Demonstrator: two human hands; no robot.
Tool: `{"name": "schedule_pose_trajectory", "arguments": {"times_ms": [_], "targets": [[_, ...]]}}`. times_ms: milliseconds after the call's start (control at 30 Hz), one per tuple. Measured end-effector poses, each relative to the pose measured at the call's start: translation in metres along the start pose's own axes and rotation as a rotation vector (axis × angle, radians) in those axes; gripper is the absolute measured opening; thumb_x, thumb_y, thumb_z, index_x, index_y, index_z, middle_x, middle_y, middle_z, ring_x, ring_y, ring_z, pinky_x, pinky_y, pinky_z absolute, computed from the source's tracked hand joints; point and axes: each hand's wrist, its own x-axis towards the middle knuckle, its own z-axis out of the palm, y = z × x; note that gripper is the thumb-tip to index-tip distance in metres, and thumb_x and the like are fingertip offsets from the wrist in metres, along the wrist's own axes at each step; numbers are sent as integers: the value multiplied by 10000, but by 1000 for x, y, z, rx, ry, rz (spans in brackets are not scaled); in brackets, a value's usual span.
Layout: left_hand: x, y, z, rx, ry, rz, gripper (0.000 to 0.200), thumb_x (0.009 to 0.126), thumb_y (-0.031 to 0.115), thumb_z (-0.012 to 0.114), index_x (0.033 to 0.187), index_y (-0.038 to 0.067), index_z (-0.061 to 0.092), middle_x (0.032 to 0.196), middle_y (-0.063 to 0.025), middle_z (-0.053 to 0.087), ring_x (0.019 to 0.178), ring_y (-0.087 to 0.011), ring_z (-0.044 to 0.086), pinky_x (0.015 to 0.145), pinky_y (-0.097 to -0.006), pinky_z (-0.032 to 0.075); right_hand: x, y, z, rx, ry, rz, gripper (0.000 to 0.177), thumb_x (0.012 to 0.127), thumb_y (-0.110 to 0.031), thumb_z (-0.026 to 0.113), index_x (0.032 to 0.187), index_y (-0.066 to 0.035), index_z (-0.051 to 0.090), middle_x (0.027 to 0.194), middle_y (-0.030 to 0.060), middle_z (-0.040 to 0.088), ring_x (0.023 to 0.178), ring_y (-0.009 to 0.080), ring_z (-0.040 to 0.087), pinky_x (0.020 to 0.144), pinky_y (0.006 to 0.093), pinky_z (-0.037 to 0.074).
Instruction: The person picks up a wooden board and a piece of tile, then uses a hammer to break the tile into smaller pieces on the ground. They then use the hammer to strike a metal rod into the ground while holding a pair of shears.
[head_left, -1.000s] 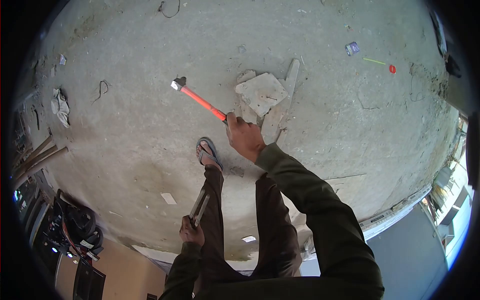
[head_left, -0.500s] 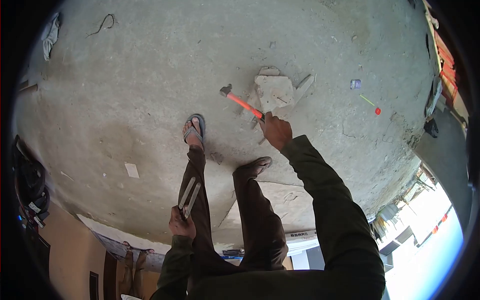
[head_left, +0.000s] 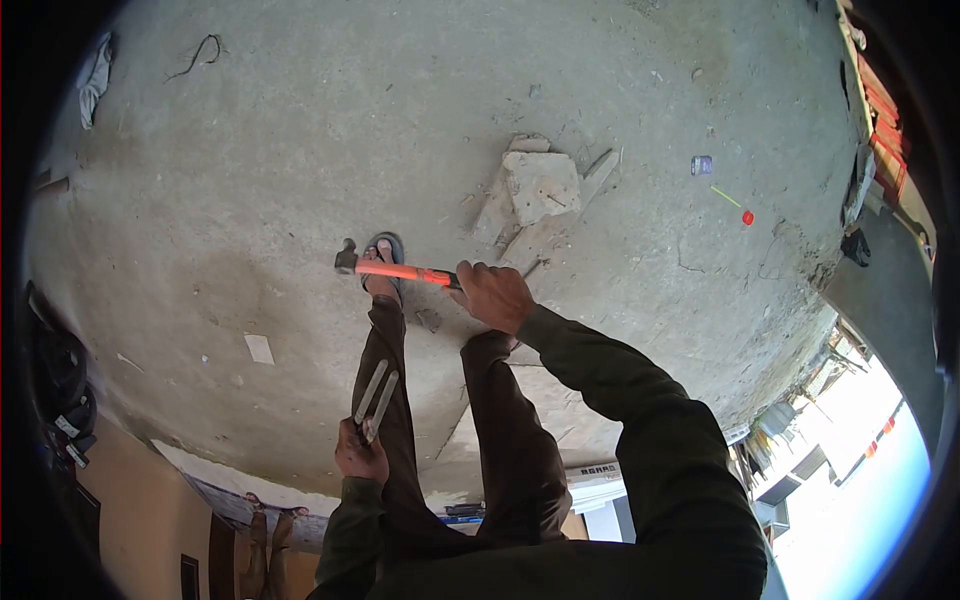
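My right hand point(head_left: 495, 296) is wrapped round the black grip of a hammer point(head_left: 400, 271) with an orange handle. The hammer's dark head points left, in front of my sandalled left foot point(head_left: 384, 255). Low beside my left leg, my left hand point(head_left: 361, 452) is closed round two narrow, flat grey metal bars point(head_left: 377, 398), which stick up side by side; their lower ends are hidden in the fist. Ahead on the floor sits a pale concrete block point(head_left: 540, 187) with a nail-like piece point(head_left: 555, 199) on its top.
Flat wooden pieces point(head_left: 598, 178) lie under and around the block. On the concrete floor point(head_left: 300, 150) are a small purple packet point(head_left: 701, 165), a red lollipop-like item point(head_left: 747, 217), a white paper piece point(head_left: 259, 348) and a dark wire point(head_left: 200, 55). Another person's legs point(head_left: 257, 555) show at bottom left.
My right hand has swung the hammer left and back toward my body, away from the block. The left hand keeps its hold on the metal bars, almost still.
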Motion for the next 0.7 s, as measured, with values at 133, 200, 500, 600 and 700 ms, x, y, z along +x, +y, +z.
{"name": "schedule_pose_trajectory", "arguments": {"times_ms": [133, 200, 500, 600, 700], "targets": [[-5, 3, -4, -24, -17, -31, 172, 883, 198, 556, 901, 35, 504, 764, -174, 582, 691, -381, 588, 579, -426, 452, -17, 114, 24, -86, -84, 520, 365, 876, -407, 525, 869, -42, 521, 693, 150, 627, 607, 297, 643, 513, 420, 502], [-2, -7, -4, -3, -3, -1, 171, 884, 197, 554, 907, 34, 506, 753, -172, 580, 684, -377, 590, 576, -427, 452, -31, 157, 20, -81, -84, 599, 403, 883, -434, 512, 849, -32, 519, 650, 180, 623, 597, 353, 632, 543, 460, 505], [61, 79, 55, -611, 9, 7, 205, 871, 213, 622, 892, 27, 538, 712, -24, 534, 613, -121, 497, 558, -287, 421, -65, -19, 26, 899, 170, 461, 329, 931, -323, 473, 841, -6, 473, 549, 178, 491, 527, 379, 541, 486, 433, 383], [88, 104, 94, -929, -72, -272, 281, 831, 244, 680, 942, 25, 543, 749, 5, 542, 659, -91, 492, 583, -255, 417, -65, -55, 25, 1020, 90, 383, 333, 938, -318, 459, 848, 2, 479, 573, 194, 511, 552, 388, 551, 503, 436, 394], [105, 103, 117, -1083, -48, -371, 354, 793, 258, 720, 986, 22, 540, 776, -10, 567, 660, -80, 503, 558, -229, 405, -55, -57, 43, 1103, -67, 258, 348, 938, -331, 450, 856, 5, 497, 621, 204, 546, 607, 386, 576, 550, 443, 421]]}}
